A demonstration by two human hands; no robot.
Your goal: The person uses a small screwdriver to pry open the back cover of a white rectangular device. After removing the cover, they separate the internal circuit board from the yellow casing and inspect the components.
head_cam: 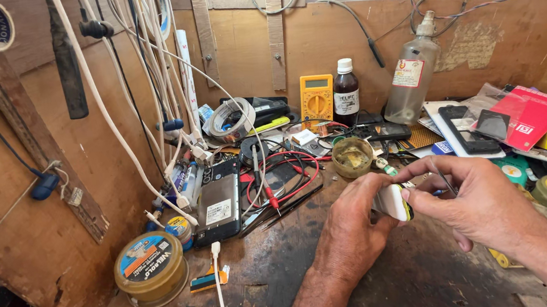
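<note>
Both hands (421,205) around white charger (392,202)

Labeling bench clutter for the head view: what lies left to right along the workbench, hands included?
Round solder tin → back-open phone → yellow multimeter → dark brown bottle → left hand → small white device held by both hands → right hand → red packet.

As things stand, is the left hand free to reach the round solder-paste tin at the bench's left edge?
Probably not at once: the left hand grips a small white device. The bench toward the tin is open, bar a white cable.
</note>
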